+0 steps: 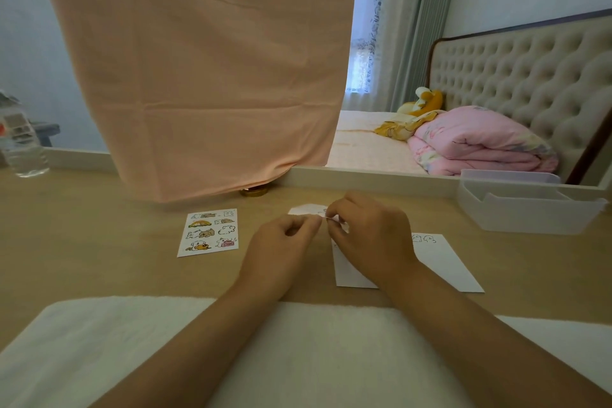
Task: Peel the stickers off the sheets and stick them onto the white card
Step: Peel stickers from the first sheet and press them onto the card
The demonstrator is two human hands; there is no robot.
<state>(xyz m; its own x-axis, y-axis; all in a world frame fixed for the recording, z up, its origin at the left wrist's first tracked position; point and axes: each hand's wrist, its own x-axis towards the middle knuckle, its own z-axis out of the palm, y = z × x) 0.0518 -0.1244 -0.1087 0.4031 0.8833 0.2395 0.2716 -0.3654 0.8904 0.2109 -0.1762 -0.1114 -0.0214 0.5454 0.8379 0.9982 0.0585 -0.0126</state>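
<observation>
White paper is pinched between the fingertips of both hands at the centre of the frame. The left hand [284,238] is curled, with thumb and forefinger closed on the edge of a pale sticker sheet [303,209]. This sheet is held just above the tabletop [99,242] and is largely hidden behind the knuckles. The right hand [367,232] is likewise curled, its fingertips nipped on the same sheet just beside the left thumb. Whether a sticker's corner is lifted cannot be told, as the contact is small and partly covered. Both hands are presented knuckles uppermost, and the forearms converge from the lower edge of the frame across a white towel [99,358].

The step in hand is judged to be the peeling of a sticker from the held sheet. The next move calls for the backing to be held steady while the sticker is drawn free. It is then to be carried to the lower right and pressed onto a bare part of the card.

The white card [440,265] lies flat right of centre, partly under the right wrist, with two small stickers [424,238] noted at its upper edge. A second sticker sheet [208,232], printed with cartoon animals, lies flat left of centre, well apart from the hands. Further out, a clear plastic organiser [530,212] is recorded at the right edge and a peach cloth [205,60] hangs at upper centre.
</observation>
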